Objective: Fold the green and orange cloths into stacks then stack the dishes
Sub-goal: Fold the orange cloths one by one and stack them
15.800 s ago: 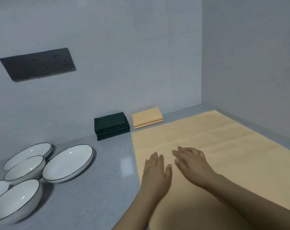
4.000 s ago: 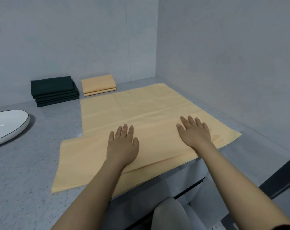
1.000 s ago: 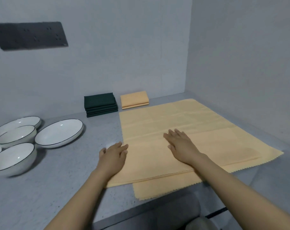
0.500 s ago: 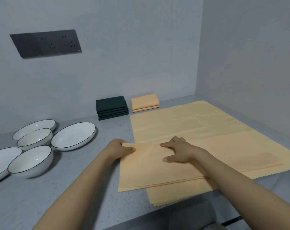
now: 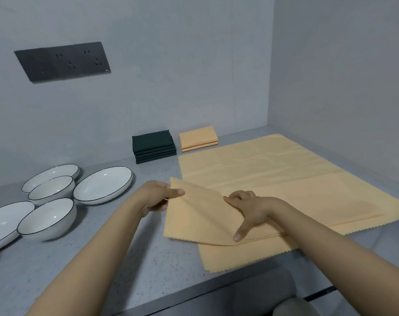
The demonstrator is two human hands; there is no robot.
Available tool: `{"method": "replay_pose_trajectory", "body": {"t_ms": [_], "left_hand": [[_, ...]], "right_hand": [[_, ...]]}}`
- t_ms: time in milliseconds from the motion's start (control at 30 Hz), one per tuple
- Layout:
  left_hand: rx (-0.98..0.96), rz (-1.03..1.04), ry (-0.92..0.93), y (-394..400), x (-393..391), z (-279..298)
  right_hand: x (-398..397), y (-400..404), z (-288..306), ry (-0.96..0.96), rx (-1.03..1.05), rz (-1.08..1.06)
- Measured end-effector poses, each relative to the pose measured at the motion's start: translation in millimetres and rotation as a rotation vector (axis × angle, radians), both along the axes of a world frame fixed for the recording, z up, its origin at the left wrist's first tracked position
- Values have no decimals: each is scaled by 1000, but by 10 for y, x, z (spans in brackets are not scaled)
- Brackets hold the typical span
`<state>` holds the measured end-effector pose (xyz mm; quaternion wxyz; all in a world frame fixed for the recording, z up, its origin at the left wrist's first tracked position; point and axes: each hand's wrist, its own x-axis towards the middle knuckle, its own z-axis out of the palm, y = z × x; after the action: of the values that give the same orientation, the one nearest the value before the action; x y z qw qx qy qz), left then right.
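Two orange sheets lie on the grey counter [image 5: 116, 252], and all positions below are taken from the larger one, the spread orange cloth [image 5: 273, 169]. It covers the counter's right portion, its long run going from near the person toward the back wall, its near hem hanging close to the counter edge.

On its near-left corner sits the partly folded orange cloth [image 5: 200, 215], long axis running left to right, its left end lifted off the surface. Both hands hold this piece. The left hand [image 5: 158, 197], just off the spread cloth's left edge, pinches the raised far-left corner between thumb and fingers. The right hand [image 5: 248, 209], over the spread cloth's near part, grips the upper layer at mid-length, thumb pointing down toward the near hem.

Judgement: the left end is to be carried rightward across the piece, so the left hand is the mover and the right hand marks the crease.

Behind the spread cloth's far-left corner stand the folded orange stack [image 5: 198, 138] and, just left of it, the green stack [image 5: 153, 145]. Well left of the spread cloth, five dishes [image 5: 102, 184] sit unstacked.
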<state>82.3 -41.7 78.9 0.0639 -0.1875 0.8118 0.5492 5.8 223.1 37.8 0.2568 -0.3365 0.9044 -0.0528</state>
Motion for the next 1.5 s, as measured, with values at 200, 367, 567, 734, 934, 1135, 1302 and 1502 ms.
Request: {"method": "replay_pose_trajectory", "body": {"t_ms": [200, 367, 567, 734, 934, 1135, 1302, 1502], "left_hand": [[186, -30, 110, 384, -52, 174], [229, 4, 185, 842, -185, 283], [322, -23, 201, 1474, -433, 239], [267, -59, 135, 1964, -606, -13], [213, -30, 64, 2300, -647, -284], [161, -21, 87, 2353, -684, -404], [-515, -61, 466, 2121, -719, -561], [-896, -518, 289, 1968, -752, -787]], "right_hand": [[123, 127, -87, -57, -120, -17], [244, 380, -155, -85, -578, -206], [285, 770, -48, 60, -1141, -712], [347, 1082, 0, 126, -1191, -821], [376, 1179, -193, 17, -1080, -805], [369, 1188, -319, 106, -992, -775], [374, 1209, -390, 210, -870, -687], [404, 1176, -439, 273, -794, -620]]}}
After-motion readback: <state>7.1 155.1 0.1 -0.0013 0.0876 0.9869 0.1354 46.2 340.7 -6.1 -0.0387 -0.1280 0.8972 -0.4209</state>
